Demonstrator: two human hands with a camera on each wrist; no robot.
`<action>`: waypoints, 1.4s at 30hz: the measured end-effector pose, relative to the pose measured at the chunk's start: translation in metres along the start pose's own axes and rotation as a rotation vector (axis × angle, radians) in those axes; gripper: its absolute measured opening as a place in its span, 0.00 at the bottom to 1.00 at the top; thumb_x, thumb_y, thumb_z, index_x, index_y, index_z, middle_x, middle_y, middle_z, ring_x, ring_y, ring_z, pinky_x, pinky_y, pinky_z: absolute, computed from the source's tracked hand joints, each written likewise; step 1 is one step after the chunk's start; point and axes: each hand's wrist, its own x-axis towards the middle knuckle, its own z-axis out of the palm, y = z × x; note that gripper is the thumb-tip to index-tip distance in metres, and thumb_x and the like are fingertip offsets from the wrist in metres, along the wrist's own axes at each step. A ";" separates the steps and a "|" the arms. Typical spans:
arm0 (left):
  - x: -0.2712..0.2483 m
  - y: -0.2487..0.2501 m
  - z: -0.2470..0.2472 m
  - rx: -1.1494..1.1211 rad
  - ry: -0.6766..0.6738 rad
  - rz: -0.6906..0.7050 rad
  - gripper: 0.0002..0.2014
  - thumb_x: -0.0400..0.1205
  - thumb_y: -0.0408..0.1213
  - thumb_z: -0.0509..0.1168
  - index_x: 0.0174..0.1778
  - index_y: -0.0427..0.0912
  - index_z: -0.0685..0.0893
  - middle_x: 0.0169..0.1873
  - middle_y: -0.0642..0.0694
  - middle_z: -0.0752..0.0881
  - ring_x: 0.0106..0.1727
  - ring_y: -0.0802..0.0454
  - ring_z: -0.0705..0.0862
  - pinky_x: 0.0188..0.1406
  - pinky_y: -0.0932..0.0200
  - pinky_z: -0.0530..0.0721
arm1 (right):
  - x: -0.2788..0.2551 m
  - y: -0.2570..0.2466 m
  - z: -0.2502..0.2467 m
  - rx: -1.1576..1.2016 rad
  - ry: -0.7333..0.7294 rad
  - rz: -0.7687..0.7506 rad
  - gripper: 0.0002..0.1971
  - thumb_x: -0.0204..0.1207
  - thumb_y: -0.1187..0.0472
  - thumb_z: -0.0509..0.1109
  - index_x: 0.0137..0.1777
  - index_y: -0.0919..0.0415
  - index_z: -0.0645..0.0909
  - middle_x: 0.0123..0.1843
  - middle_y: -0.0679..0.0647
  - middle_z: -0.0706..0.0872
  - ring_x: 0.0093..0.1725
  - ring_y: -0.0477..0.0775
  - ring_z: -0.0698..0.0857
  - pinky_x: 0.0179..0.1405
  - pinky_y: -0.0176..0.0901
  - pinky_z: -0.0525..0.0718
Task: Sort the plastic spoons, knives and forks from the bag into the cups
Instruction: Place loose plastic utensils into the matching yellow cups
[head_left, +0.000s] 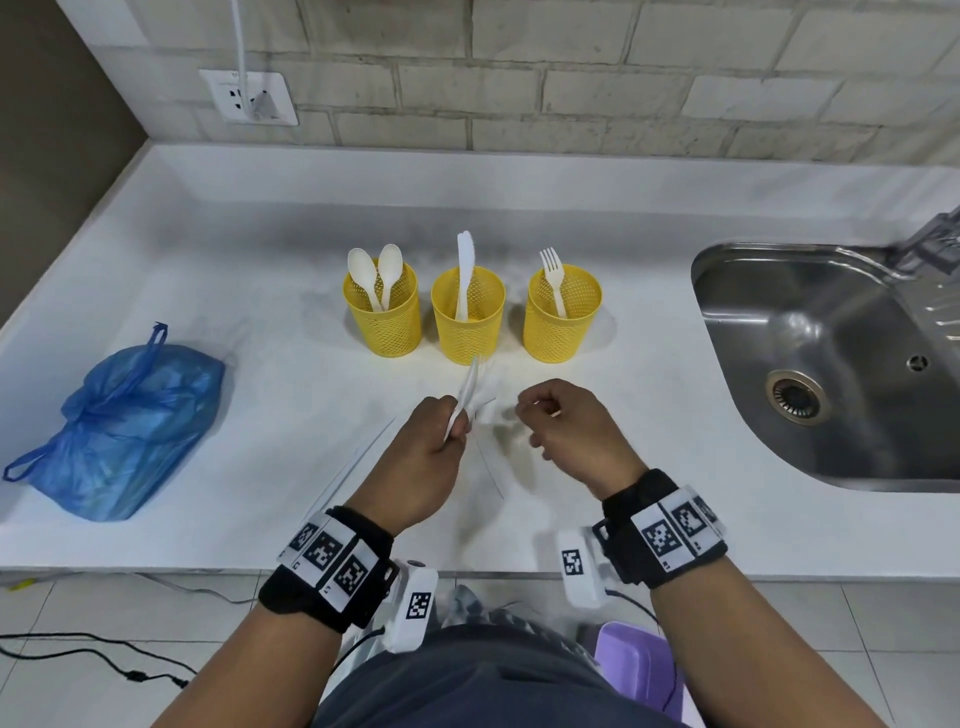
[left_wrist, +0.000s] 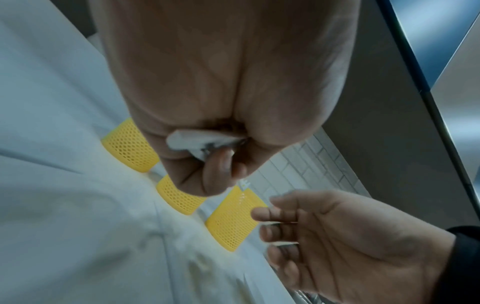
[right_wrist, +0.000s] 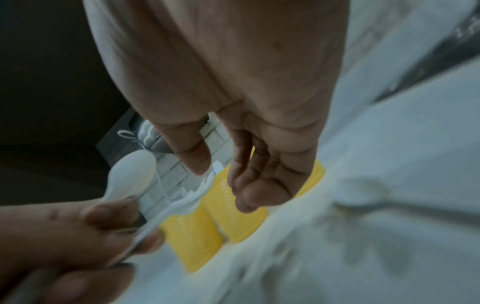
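Three yellow mesh cups stand in a row at mid-counter. The left cup (head_left: 383, 322) holds two spoons (head_left: 375, 270), the middle cup (head_left: 467, 332) a knife (head_left: 464, 270), the right cup (head_left: 561, 332) a fork (head_left: 553, 278). In front of the middle cup, my left hand (head_left: 449, 423) grips a small bunch of white plastic cutlery (head_left: 466, 392). The right wrist view shows a spoon (right_wrist: 132, 174) and a second white piece (right_wrist: 187, 202) in it. My right hand (head_left: 540, 415) hovers just right of the bunch, fingers relaxed and empty (left_wrist: 298, 226). The tied blue bag (head_left: 130, 431) lies at the left.
A steel sink (head_left: 831, 364) is set into the counter at the right, with a tap above its far corner. A wall socket (head_left: 249, 96) with a plugged cable is behind on the left. Faint thin clear strips lie on the counter near my hands. The counter's front edge runs under my wrists.
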 end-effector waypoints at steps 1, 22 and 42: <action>-0.001 -0.001 -0.001 -0.011 -0.012 -0.021 0.17 0.89 0.28 0.57 0.37 0.51 0.66 0.39 0.48 0.73 0.39 0.53 0.72 0.42 0.57 0.68 | 0.002 0.005 -0.008 -0.116 0.015 -0.019 0.06 0.82 0.56 0.72 0.55 0.56 0.86 0.45 0.50 0.88 0.47 0.53 0.88 0.49 0.46 0.82; -0.005 -0.008 -0.003 -0.156 0.192 -0.164 0.14 0.86 0.43 0.69 0.35 0.45 0.78 0.39 0.47 0.78 0.36 0.58 0.75 0.34 0.69 0.70 | -0.004 0.056 -0.038 -0.298 0.031 0.028 0.08 0.81 0.61 0.74 0.42 0.56 0.79 0.38 0.49 0.83 0.38 0.54 0.82 0.39 0.44 0.77; -0.011 0.007 -0.005 -0.211 0.120 -0.144 0.18 0.92 0.40 0.59 0.36 0.43 0.84 0.20 0.63 0.79 0.23 0.65 0.73 0.34 0.56 0.70 | -0.024 -0.011 0.036 0.263 -0.305 -0.055 0.04 0.90 0.64 0.65 0.52 0.62 0.75 0.47 0.60 0.88 0.37 0.59 0.90 0.39 0.50 0.89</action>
